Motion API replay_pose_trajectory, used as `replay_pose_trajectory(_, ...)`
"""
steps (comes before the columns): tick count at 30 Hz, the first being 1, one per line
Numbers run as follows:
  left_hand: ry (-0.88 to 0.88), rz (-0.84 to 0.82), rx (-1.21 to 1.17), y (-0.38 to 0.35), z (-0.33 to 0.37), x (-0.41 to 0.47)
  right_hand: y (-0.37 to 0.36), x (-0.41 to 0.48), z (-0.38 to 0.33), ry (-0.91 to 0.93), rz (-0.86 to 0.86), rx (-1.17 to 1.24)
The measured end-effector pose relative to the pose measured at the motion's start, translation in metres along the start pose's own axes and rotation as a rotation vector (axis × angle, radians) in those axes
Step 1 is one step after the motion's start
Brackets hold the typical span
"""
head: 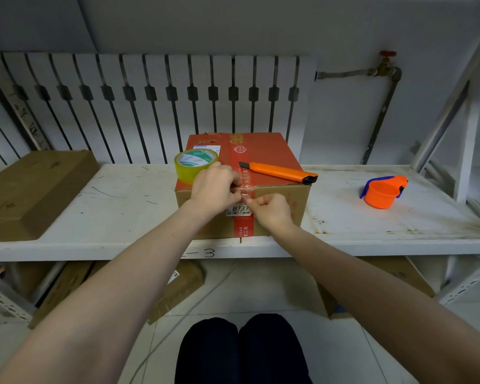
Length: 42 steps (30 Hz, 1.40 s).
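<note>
White shelf, and the red-topped box sits at its front edge. Left hand and right hand meet at the box's upper front rim, fingers curled. Tape roll and orange knife lie on the lid. Both hands pinch one clear tape strip at that rim.

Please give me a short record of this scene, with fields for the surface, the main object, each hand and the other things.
surface: white shelf
main object: cardboard box with red top, near the shelf's front edge
left hand: fingers pinch clear tape strip at the box's top front edge
right hand: pinches the same strip lower down
on box: tape roll, orange knife
on shelf: orange cup-shaped holder right, flat brown box left
</note>
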<state>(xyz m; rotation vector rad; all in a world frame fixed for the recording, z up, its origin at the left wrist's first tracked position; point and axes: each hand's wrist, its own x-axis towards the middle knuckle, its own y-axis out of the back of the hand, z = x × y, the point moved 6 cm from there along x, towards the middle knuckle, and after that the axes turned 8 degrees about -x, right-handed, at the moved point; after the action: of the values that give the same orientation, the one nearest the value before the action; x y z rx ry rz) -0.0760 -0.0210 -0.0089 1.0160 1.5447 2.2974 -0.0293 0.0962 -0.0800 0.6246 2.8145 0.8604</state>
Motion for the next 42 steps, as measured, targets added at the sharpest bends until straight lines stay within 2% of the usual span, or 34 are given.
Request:
replay_pose_trajectory(3, -0.008, -0.007, 0.012, -0.001, 0.001, -0.001, 0.008, -0.004, -0.001, 0.035, 0.021, 0.0)
replay_pose_trajectory(6, -0.015, -0.006, 0.004, -0.001, 0.002, -0.002, 0.019, -0.011, -0.014, 0.172, 0.071, -0.105)
replay_pose_trajectory(9, -0.018, -0.006, -0.014, -0.002, 0.0, -0.003, 0.018, -0.015, -0.022, 0.193, 0.024, -0.119)
replay_pose_trajectory(11, -0.016, -0.007, -0.027, -0.002, -0.001, -0.002, 0.015, -0.013, -0.015, 0.028, -0.052, 0.066)
replay_pose_trajectory(14, -0.017, -0.01, -0.044, -0.003, -0.002, -0.001, 0.003, -0.021, 0.007, -0.407, -0.213, 0.445)
replay_pose_trajectory(16, -0.012, -0.013, -0.048, -0.003, -0.002, -0.001, -0.001, -0.024, 0.018, -0.539, -0.243, 0.55)
replay_pose_trajectory(17, -0.01, -0.013, -0.05, -0.003, -0.003, -0.001, -0.001, -0.024, 0.02, -0.542, -0.234, 0.556)
replay_pose_trajectory(18, -0.009, -0.012, -0.054, -0.003, -0.003, 0.0, 0.002, -0.021, 0.019, -0.478, -0.194, 0.504)
replay_pose_trajectory(19, -0.008, -0.013, -0.058, -0.003, -0.003, 0.0, 0.007, -0.015, 0.015, -0.338, -0.12, 0.388)
replay_pose_trajectory(22, -0.022, -0.02, -0.054, -0.003, -0.003, 0.0, 0.029, -0.01, -0.022, 0.242, 0.197, -0.113)
replay_pose_trajectory(23, -0.029, -0.021, -0.052, -0.002, -0.004, 0.0, 0.032, -0.01, -0.033, 0.381, 0.273, -0.261)
replay_pose_trajectory(25, -0.037, -0.024, -0.052, -0.002, -0.006, 0.0, 0.027, -0.004, -0.045, 0.565, 0.322, -0.526)
replay_pose_trajectory(27, -0.036, -0.033, -0.061, -0.003, -0.009, 0.001, 0.02, 0.006, -0.046, 0.631, 0.296, -0.677)
replay_pose_trajectory(32, -0.043, -0.032, -0.048, -0.005, -0.006, 0.001, 0.022, 0.011, -0.049, 0.774, 0.347, -0.764)
replay_pose_trajectory(38, -0.101, 0.015, 0.042, -0.011, -0.001, -0.011, 0.016, 0.011, -0.038, 0.88, 0.37, -0.761)
replay_pose_trajectory(42, -0.107, 0.049, 0.092, -0.016, 0.001, -0.021, 0.017, 0.011, -0.035, 0.911, 0.318, -0.777)
